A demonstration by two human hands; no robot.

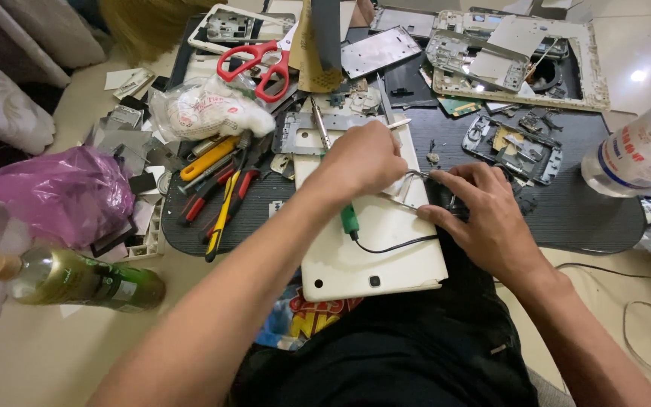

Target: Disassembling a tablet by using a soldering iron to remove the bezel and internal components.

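Bottle point(77, 280), green glass, lies sideways left; clear plastic bottle point(640, 151) right. White tablet point(367, 234), smooth, rests on lap. Left hand point(363, 162) fingers clamp a thin tool point(320, 123); right hand point(484, 215) fingers pinch metal tweezers point(416, 175) over the tablet's edge.

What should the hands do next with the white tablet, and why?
Probably ease the tweezers' tip a little further along the tablet's top edge. The left hand is closed, seemingly around the soldering iron, and presses on the white tablet. The right hand holds thin metal tweezers against that edge, so the work seems centred there. What the tip touches is hidden.
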